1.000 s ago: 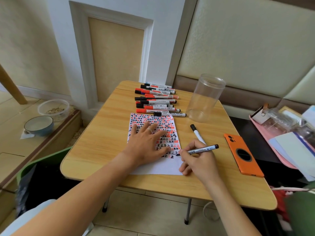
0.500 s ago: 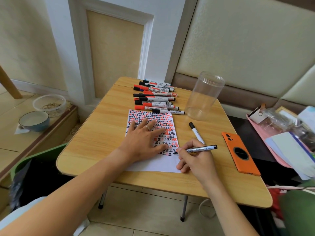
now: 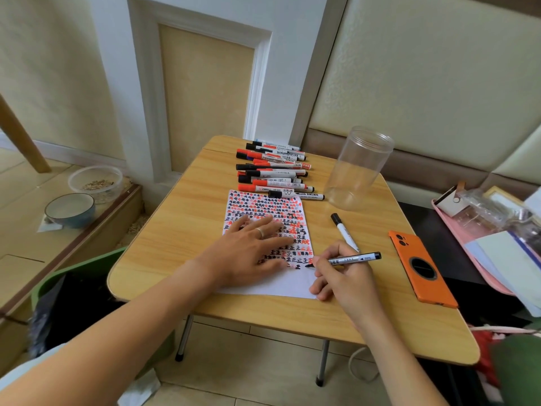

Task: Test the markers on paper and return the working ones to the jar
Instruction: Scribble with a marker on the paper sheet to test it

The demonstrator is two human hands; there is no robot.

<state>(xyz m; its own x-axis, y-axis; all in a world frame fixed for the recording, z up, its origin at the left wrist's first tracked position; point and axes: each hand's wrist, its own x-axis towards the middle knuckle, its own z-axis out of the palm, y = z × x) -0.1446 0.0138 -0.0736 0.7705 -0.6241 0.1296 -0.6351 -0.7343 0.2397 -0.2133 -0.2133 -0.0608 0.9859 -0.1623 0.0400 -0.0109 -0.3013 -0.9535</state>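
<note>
The black marker was mid-test, its tip on the paper at the sheet's four o'clock edge, pinched by the right hand. The left hand lay flat, fingers spread, pinning the sheet. Next, probably capping it, then the empty jar at one o'clock.

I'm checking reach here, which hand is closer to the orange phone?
Right. The right hand, holding a marker, sits just left of the orange phone; the left hand lies flat on the paper, farther left.
</note>
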